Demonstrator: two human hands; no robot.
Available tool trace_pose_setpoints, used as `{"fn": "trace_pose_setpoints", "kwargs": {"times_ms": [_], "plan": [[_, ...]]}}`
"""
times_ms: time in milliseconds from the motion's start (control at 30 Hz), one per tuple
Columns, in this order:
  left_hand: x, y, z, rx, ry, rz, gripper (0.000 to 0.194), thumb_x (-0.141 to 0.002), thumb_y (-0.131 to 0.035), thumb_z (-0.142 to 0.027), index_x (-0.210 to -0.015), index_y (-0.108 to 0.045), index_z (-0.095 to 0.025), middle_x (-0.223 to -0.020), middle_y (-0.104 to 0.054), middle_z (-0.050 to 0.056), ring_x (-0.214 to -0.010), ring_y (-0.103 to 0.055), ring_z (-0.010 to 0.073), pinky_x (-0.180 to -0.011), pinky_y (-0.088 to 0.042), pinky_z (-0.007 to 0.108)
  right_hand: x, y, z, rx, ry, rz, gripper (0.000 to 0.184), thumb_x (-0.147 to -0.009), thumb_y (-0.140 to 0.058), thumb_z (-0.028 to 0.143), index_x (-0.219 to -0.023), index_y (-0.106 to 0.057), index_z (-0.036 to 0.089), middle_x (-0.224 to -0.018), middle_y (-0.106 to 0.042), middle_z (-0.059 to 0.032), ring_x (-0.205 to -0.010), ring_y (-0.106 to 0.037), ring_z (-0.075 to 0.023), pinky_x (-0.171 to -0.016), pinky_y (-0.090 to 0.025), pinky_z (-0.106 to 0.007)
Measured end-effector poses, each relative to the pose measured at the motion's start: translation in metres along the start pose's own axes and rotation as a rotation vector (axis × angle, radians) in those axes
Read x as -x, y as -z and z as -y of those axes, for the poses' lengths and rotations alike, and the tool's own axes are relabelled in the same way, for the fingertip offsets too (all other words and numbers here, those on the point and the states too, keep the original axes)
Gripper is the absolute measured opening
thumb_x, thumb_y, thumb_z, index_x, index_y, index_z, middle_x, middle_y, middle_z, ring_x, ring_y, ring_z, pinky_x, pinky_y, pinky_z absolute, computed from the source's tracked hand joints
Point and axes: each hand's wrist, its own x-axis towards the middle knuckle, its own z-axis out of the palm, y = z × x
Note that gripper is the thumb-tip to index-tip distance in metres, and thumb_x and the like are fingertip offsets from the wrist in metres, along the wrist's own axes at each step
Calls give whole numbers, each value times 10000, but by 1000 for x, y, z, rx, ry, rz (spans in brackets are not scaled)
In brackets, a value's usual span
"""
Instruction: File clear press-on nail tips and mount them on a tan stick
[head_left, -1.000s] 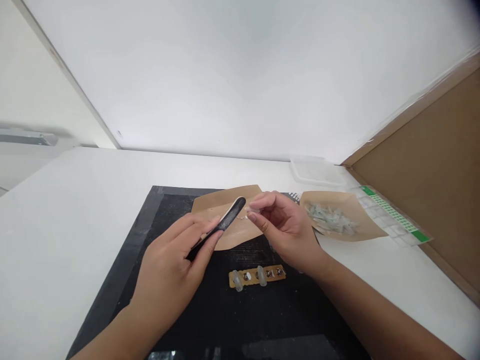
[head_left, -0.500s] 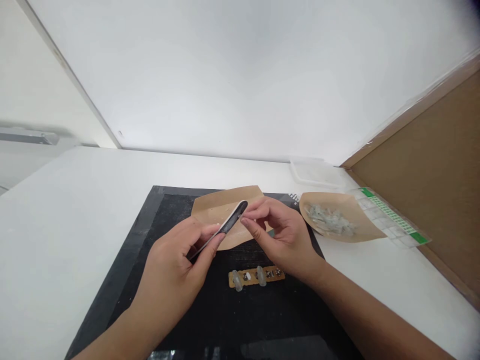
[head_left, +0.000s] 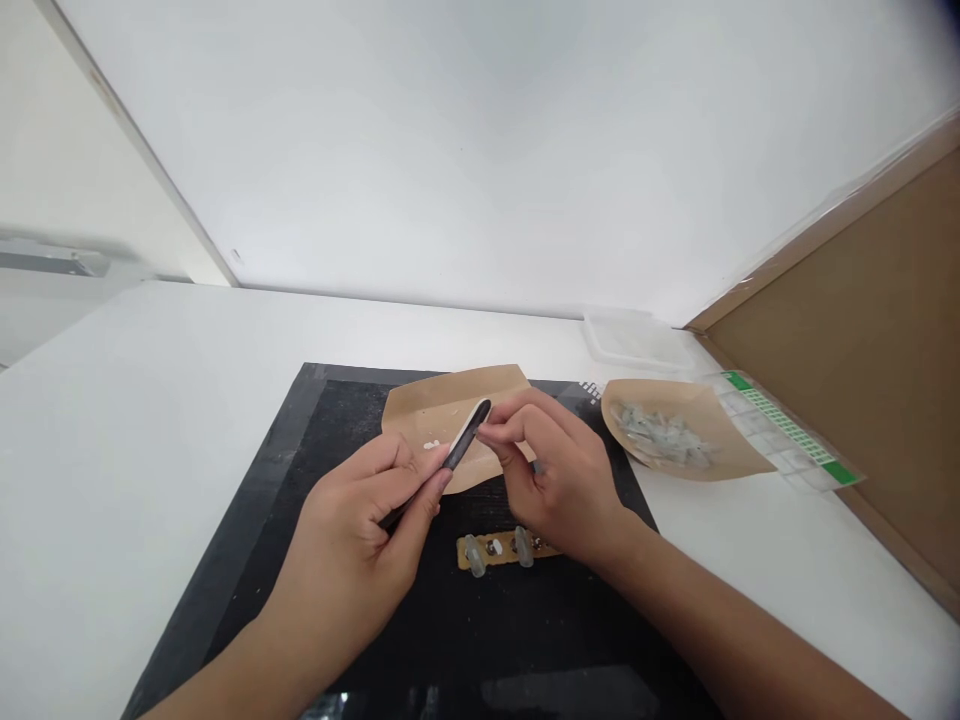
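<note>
My left hand [head_left: 360,520] pinches a dark nail file [head_left: 469,434] with a pale edge between thumb and fingers, its tip slanting up and to the right. Close against the file's dark side, the fingers of my right hand [head_left: 562,465] are pinched together. What they hold is mostly hidden; it looks like a tiny clear piece. Below my hands lies a tan strip [head_left: 504,562] with round metal spots, bearing a clear nail tip [head_left: 475,556] and a second nail tip [head_left: 523,547]. My right hand covers the strip's right end.
A folded brown paper [head_left: 480,385] with small white bits lies behind my hands on a black mat [head_left: 300,480]. To the right, another brown paper [head_left: 727,445] holds many clear nail tips [head_left: 664,432]. Beside it are a clear sheet with a green edge [head_left: 787,425] and a clear plastic tray [head_left: 637,335].
The nail file has turned more edge-on, and my right fingers have curled closer along it. White bits on the brown paper now show. The view has shifted slightly.
</note>
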Motion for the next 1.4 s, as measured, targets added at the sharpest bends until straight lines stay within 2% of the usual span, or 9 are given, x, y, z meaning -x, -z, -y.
{"fn": "trace_pose_setpoints", "kwargs": {"times_ms": [133,233,367,500,600,967,1067,1200,1400], "plan": [[0,1,-3,-11,-11,16,276,-1061,-571,-287,-881,-765,-209,-739,-558,-18,-658,-595,113,-635,-482,241,-2,1,2,-22,-2,77,217,-1006,-571,68,-872,-523,231,-926,-674,-64,-824,-636,-178,-721,-535,-315],[0,1,-4,-15,-25,2,283,-1063,-564,-277,-871,-758,-203,-742,-558,-15,-654,-591,112,-631,-478,242,-4,2,3,20,-22,38,236,-1008,-555,71,-860,-500,246,-921,-667,-66,-834,-631,-194,-718,-528,-335],[0,1,-4,-26,-26,2,288,-1062,-567,-274,-855,-753,-202,-730,-548,-15,-642,-581,114,-625,-474,248,-4,1,4,-8,-10,123,232,-1017,-530,78,-862,-493,246,-902,-659,-61,-800,-605,-185,-694,-513,-329],[0,1,-3,-28,-16,1,298,-1060,-573,-281,-832,-746,-199,-730,-551,-15,-647,-584,113,-623,-470,246,-4,0,4,17,-35,81,237,-1018,-526,75,-853,-490,241,-915,-661,-71,-822,-610,-192,-716,-513,-337],[-2,0,-3,-28,-13,8,283,-1059,-578,-284,-857,-760,-205,-720,-554,-20,-642,-585,111,-618,-470,241,-4,0,4,1,-31,141,233,-1024,-522,84,-852,-491,237,-913,-668,-73,-803,-610,-190,-700,-507,-332],[-3,1,-4,-17,-17,-9,277,-1046,-597,-266,-834,-767,-211,-720,-583,-22,-643,-608,106,-617,-472,232,-3,1,2,-35,-70,77,237,-1025,-539,83,-854,-505,242,-933,-680,-64,-880,-640,-197,-760,-538,-350],[-4,1,-4,-8,-15,-15,282,-1042,-602,-267,-821,-769,-212,-720,-592,-21,-640,-613,107,-612,-474,229,-4,3,2,-85,-79,118,224,-1028,-545,93,-864,-516,242,-910,-676,-49,-871,-645,-190,-750,-535,-339],[-4,3,-5,-21,-31,-45,219,-1031,-613,-258,-922,-800,-224,-732,-589,-25,-647,-618,112,-614,-483,226,-4,5,1,-102,-138,72,188,-1014,-589,119,-878,-552,243,-926,-707,-42,-893,-669,-194,-741,-527,-339],[-3,5,-8,-60,-21,-54,243,-1031,-603,-281,-873,-780,-226,-699,-542,-36,-597,-595,98,-553,-454,206,-3,1,-3,-174,-268,19,105,-1001,-665,182,-918,-638,241,-891,-733,-9,-739,-628,-148,-683,-505,-315]]}}
